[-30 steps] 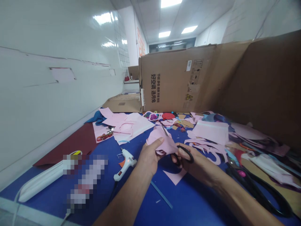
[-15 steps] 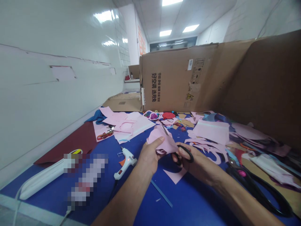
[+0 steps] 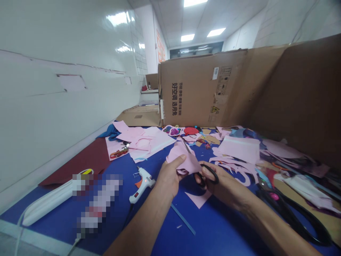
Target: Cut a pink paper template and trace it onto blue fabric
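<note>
My left hand [image 3: 170,176] pinches a curled pink sheet [image 3: 185,161] between thumb and fingers, above the blue tabletop [image 3: 210,231]. Whether the sheet is felt or foam I cannot tell. My right hand [image 3: 217,181] grips the black-handled scissors [image 3: 213,174], with fingers through the loops. One blade shows at the far side of the pink sheet; the rest is hidden behind it. Below the hands lies a pink scrap [image 3: 199,200], and a thin blue strip [image 3: 183,219] rests nearer to me.
A white glue gun [image 3: 143,181] lies left of my left forearm. Larger black scissors [image 3: 290,213] rest at the right. Pink offcuts [image 3: 237,167] and a pink sheet with a cut-out [image 3: 141,144] lie further back. A cardboard box [image 3: 197,92] walls off the far side.
</note>
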The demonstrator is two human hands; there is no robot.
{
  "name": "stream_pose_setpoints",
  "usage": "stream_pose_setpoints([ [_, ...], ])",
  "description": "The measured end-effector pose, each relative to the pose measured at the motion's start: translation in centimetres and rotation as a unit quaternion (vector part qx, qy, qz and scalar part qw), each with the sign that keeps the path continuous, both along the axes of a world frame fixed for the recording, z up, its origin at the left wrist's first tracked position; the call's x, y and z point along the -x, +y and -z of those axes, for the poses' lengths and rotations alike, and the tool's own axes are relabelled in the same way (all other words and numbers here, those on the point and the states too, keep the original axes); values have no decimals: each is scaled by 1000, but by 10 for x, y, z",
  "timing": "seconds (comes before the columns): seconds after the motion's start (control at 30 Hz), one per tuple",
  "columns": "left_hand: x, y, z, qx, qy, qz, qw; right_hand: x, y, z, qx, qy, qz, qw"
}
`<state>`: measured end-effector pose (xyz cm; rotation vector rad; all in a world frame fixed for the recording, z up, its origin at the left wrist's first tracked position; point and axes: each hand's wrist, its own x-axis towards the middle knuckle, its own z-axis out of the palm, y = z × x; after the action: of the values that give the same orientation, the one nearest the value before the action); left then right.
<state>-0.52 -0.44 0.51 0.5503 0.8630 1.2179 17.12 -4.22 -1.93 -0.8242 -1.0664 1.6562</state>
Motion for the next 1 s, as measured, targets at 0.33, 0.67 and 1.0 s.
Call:
stream_pose_setpoints([
  [0.33, 1, 3, 7, -7, 10, 1, 1000, -1, 1, 8, -20, 7, -1, 1000],
  [0.67, 1, -1, -2, -29, -2, 8, 1000, 0, -2, 4, -30, 15, -12, 999],
  [1.0, 1, 1, 0, -26, 4, 6, 1000, 0, -3, 0, -17, 6, -5, 1000],
])
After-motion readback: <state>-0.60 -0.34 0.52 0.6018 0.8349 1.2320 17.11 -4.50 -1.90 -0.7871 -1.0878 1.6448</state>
